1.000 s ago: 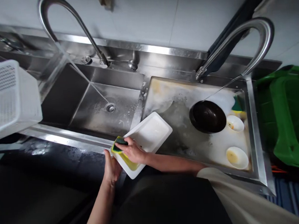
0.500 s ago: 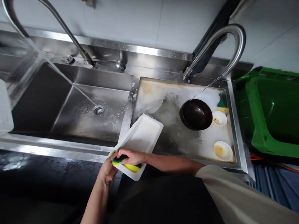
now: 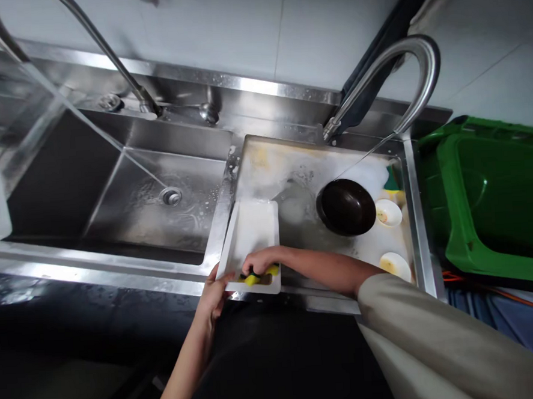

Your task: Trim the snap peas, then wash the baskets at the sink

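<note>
A white rectangular tray (image 3: 253, 230) lies tilted over the front left corner of the soapy sink. My left hand (image 3: 213, 293) grips the tray's near left corner, thumb over the rim. Inside the tray's near end, my right hand (image 3: 261, 260) is closed on a yellow and green sponge (image 3: 253, 279), pressing it against the tray. Part of the sponge is hidden under the fingers. To the right, a dark round bowl (image 3: 348, 206) sits in the sudsy water (image 3: 300, 239). Two small white bowls (image 3: 389, 213) with yellowish residue are beside it.
Water runs from the left faucet (image 3: 103, 44) into the left steel basin (image 3: 195, 222). A thin stream from the right faucet (image 3: 425, 63) falls at the dark bowl. Another sponge (image 3: 392, 180) lies in the far right corner. A green bin (image 3: 497, 209) stands at right.
The tray has turned more upright in view and moved away from my body. My right hand with the sponge has shifted right and up; my left hand has followed along the rim.
</note>
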Action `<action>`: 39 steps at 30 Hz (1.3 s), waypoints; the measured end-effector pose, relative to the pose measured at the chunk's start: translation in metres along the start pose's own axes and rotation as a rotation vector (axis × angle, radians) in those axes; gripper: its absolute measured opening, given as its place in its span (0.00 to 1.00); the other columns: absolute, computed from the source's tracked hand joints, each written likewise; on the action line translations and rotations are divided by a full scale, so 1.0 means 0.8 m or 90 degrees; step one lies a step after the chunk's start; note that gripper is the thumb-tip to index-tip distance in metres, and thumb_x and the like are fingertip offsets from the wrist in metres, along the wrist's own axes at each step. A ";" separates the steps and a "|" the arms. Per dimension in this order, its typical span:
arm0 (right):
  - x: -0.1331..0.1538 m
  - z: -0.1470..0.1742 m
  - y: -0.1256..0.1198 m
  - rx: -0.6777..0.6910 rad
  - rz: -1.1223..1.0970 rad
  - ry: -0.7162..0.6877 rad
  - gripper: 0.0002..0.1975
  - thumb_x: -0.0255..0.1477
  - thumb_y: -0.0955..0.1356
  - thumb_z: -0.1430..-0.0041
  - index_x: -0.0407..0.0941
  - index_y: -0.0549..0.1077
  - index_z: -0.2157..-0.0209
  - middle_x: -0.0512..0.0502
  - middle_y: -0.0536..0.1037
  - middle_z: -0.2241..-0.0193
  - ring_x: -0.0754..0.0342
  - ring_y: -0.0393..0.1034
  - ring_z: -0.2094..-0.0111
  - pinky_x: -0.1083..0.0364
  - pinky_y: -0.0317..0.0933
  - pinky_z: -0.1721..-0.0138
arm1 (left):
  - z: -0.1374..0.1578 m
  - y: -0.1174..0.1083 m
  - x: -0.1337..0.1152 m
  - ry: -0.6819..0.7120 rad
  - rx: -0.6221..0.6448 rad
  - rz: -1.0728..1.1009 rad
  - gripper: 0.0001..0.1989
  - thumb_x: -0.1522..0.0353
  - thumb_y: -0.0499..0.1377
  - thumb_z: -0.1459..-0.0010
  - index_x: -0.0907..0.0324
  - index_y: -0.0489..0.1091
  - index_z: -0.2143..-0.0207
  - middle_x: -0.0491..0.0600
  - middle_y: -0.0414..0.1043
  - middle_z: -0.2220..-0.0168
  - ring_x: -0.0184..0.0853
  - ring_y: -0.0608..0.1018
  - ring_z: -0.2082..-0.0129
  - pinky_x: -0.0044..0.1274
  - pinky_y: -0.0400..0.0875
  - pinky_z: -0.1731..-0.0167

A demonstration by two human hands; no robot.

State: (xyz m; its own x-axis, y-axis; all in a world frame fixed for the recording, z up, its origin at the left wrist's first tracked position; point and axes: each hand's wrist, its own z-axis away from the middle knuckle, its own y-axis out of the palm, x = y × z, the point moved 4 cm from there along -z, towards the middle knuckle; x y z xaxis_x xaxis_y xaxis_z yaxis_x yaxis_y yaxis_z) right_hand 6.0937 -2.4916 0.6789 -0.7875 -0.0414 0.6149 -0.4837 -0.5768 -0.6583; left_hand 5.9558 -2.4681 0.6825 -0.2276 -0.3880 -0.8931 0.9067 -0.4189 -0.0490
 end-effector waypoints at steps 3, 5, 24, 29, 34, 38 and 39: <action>-0.021 0.005 -0.015 -0.009 0.153 0.090 0.11 0.15 0.66 0.60 0.42 0.77 0.74 0.50 0.78 0.73 0.54 0.70 0.69 0.57 0.62 0.68 | -0.005 0.013 -0.009 0.021 -0.011 -0.030 0.23 0.72 0.57 0.65 0.60 0.68 0.61 0.43 0.65 0.80 0.30 0.68 0.82 0.18 0.61 0.84; -0.039 0.005 -0.034 -0.063 0.174 0.156 0.08 0.17 0.69 0.61 0.40 0.77 0.75 0.42 0.79 0.70 0.47 0.72 0.64 0.51 0.63 0.62 | -0.006 0.017 -0.014 0.019 -0.019 -0.048 0.25 0.73 0.55 0.66 0.61 0.69 0.59 0.43 0.65 0.80 0.30 0.67 0.82 0.18 0.59 0.85; -0.061 0.014 -0.039 -0.276 0.185 0.169 0.16 0.27 0.65 0.44 0.52 0.71 0.54 0.43 0.72 0.56 0.46 0.67 0.55 0.48 0.61 0.56 | -0.027 0.004 -0.025 0.110 -0.044 -0.188 0.16 0.75 0.58 0.61 0.61 0.73 0.66 0.47 0.71 0.76 0.35 0.71 0.75 0.21 0.65 0.76; -0.105 0.054 -0.061 -0.261 0.276 0.239 0.13 0.23 0.63 0.43 0.44 0.76 0.60 0.35 0.72 0.54 0.41 0.63 0.50 0.43 0.54 0.50 | -0.012 0.018 -0.044 0.315 -0.026 -0.538 0.16 0.72 0.58 0.52 0.57 0.73 0.59 0.54 0.74 0.62 0.47 0.73 0.56 0.34 0.64 0.51; -0.113 0.058 -0.055 -0.304 0.277 0.256 0.13 0.22 0.63 0.44 0.41 0.77 0.59 0.33 0.72 0.54 0.40 0.63 0.50 0.43 0.53 0.50 | 0.013 0.065 -0.038 0.467 0.341 -0.884 0.14 0.68 0.63 0.52 0.55 0.73 0.60 0.56 0.73 0.55 0.51 0.67 0.46 0.43 0.43 0.39; -0.093 0.077 -0.027 -0.216 0.214 0.125 0.14 0.21 0.68 0.52 0.47 0.79 0.63 0.42 0.78 0.62 0.44 0.69 0.57 0.48 0.58 0.54 | 0.007 0.098 -0.030 0.456 0.356 -0.900 0.03 0.73 0.61 0.53 0.58 0.69 0.76 0.53 0.71 0.74 0.46 0.74 0.63 0.41 0.51 0.42; -0.093 0.087 -0.021 -0.185 0.161 0.084 0.15 0.20 0.68 0.54 0.48 0.79 0.63 0.44 0.79 0.64 0.45 0.70 0.59 0.49 0.60 0.56 | 0.005 0.106 -0.028 0.444 0.354 -0.867 0.05 0.73 0.60 0.54 0.57 0.67 0.79 0.51 0.69 0.77 0.44 0.74 0.67 0.40 0.53 0.43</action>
State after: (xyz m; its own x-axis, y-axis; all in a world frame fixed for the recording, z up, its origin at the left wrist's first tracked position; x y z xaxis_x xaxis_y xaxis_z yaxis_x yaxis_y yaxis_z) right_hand 6.1873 -2.5352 0.6745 -0.9289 -0.0365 0.3685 -0.3406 -0.3068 -0.8888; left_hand 6.0364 -2.4979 0.7004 -0.3722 0.8588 -0.3520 -0.0879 -0.4102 -0.9077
